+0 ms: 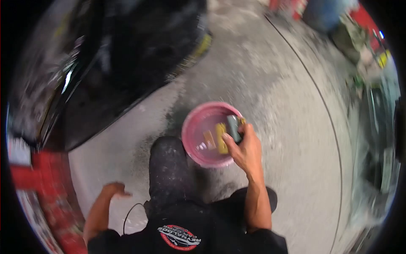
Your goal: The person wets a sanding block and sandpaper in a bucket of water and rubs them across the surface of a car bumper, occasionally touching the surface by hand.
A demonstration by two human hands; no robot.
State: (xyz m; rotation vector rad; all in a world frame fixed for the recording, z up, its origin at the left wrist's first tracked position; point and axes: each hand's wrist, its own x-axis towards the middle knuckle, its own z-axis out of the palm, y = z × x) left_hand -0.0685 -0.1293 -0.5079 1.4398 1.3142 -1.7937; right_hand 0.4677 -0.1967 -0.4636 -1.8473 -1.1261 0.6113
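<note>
A round pink basin [189, 146] holding water stands on the floor in front of my knees. My right hand [244, 148] reaches over its right side, fingers curled round a dark grey block [233, 126] that looks like a sanding block. Close by my thumb is a yellowish block [221, 138]; blur hides whether the thumb presses on it. A small tan piece [209, 139] lies in the basin farther left. Away from the basin, my left hand [116, 189] hangs low at the left, holding nothing, its fingers loosely apart and somewhat blurred.
A glossy black car body panel [139, 55] fills the upper left. Red stand-like parts [46, 171] are at the lower left. A dark line [311, 74] curves over the concrete floor [296, 127]. Blurred glass-like panels [376, 135] stand along the right.
</note>
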